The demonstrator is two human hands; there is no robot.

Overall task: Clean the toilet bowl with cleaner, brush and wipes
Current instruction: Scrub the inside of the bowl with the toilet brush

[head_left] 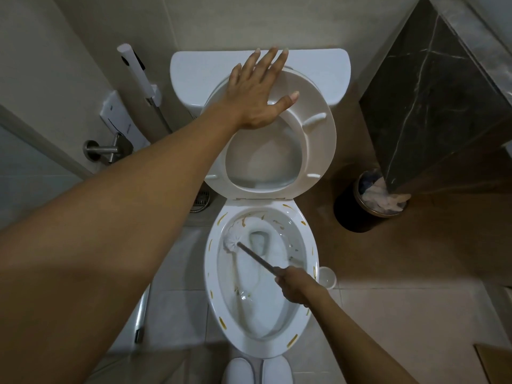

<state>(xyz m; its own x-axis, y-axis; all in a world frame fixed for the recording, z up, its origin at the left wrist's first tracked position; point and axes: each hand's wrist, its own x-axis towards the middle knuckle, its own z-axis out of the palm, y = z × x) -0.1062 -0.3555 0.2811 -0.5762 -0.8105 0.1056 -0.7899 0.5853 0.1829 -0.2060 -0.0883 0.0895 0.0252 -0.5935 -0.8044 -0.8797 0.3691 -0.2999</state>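
- Tiled bathroom corner, pale floor (388,314) below, dark marble block (432,101) at 2 o'clock, bin (346,212) stuffed with tissue at 3 o'clock.
- Bowl (261,336) dead centre, toward 6 o'clock; seat (318,139) and lid tipped up against tank (194,73) at 12 o'clock.
- Yellow-brown smears dotted round the rim, from 1 o'clock through 5 and 7 to 11; a few more inside the upper basin.
- Left hand (260,92) spread flat, fingers wide, gripping nothing, pressing on the raised seat to keep it up.
- Right hand (297,286) closed round the handle end of the brush (234,241), at the bowl's 4 o'clock edge.
- Brush head at the basin's 10 o'clock wall, shaft slanting down-right across the water to the fist.
- Holder cup (328,277) on the floor just beside the bowl at 3 o'clock; sprayer (133,67) and paper holder (110,149) on the wall at 10 o'clock.
- Judged step: scrubbing the inner wall, rim marks largely untouched.
- Worth doing well: bristles pressed firm against porcelain, short overlapping strokes, working round clockwise so no patch gets skipped.
- Worth tilting the head up under the rim lip, where smears sit thickest.
- Risk: fast flicks could spatter onto seat, floor or slippers (257,371) at 6 o'clock; slower, lower strokes safer.
- Seat likely to drop if the left palm lifts.
- No cleaner bottle or wipes in sight.
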